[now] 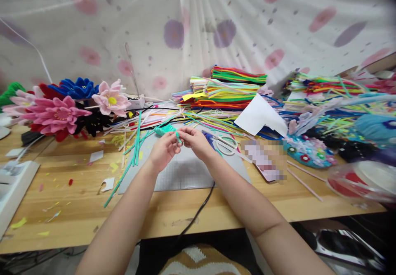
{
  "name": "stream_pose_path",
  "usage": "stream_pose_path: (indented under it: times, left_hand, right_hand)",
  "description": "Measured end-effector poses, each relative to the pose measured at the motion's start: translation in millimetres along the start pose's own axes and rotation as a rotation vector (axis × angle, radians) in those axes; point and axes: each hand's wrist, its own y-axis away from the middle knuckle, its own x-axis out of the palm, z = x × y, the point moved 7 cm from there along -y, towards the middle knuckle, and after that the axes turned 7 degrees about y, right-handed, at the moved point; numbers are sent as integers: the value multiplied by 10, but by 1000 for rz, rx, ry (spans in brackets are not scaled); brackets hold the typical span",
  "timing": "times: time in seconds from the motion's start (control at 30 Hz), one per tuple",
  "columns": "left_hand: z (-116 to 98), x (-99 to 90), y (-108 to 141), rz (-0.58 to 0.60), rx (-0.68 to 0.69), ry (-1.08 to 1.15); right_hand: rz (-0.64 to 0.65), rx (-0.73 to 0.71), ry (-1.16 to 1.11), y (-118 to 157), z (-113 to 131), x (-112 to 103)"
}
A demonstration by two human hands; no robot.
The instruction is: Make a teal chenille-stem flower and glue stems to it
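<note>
My left hand (163,149) and my right hand (194,142) meet above the grey cutting mat (182,178). Between their fingertips is a small teal pipe-cleaner piece (177,136), pinched from both sides. Just behind my left hand lies a teal fuzzy bundle (165,130); whether it joins the held piece cannot be made out. Teal pipe cleaners (137,145) lie left of my left hand. White-handled scissors (226,145) rest to the right of my right hand.
Fuzzy flowers (60,114) stand at the left, by a white power strip (17,192). Stacked coloured pipe cleaners (229,93) line the back. White paper (261,116), a phone (266,163) and a clear tub (361,182) are on the right. A black cable (198,213) crosses the front edge.
</note>
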Motion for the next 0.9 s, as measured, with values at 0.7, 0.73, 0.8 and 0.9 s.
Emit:
stream_pose_path:
  times: [0.7,0.73,0.8,0.9]
  left_hand:
    - [-281,-95,231,-216,584,-694]
    - [-294,-86,260,-222,622,-736]
    - [-329,-43,329,-217,727,-836]
    - [-376,70,443,-163,914,-978]
  right_hand:
    - [93,-99,81,28,93,2]
    - [115,-78,59,37,81,16]
    - [145,-37,-19,58,58,41]
    - [160,-6,-156,88,38,74]
